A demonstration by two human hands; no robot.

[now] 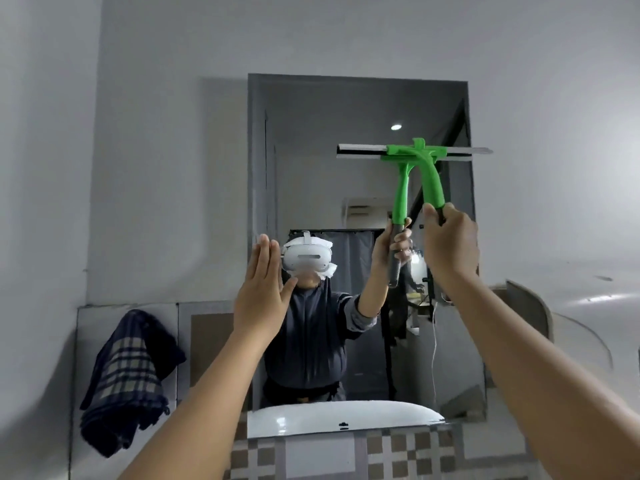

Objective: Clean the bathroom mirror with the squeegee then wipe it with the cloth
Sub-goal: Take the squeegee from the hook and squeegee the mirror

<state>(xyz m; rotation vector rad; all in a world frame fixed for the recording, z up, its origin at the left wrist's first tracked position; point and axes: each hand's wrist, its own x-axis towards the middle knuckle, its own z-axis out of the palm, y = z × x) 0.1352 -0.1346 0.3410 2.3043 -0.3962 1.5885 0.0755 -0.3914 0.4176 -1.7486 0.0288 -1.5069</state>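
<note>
Right hand [450, 247] clenches the squeegee [429, 168] low on its handle; left hand [259, 292] flat, empty. Blade high above that grip could tilt, streaking the mirror [311, 161].

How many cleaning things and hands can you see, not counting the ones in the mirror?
Green plastic squeegee: 1
Dark blue checked cloth, hanging left of the mirror: 1
Bare hands: 2, left hand open, right hand holding the squeegee
Total: 4
</note>
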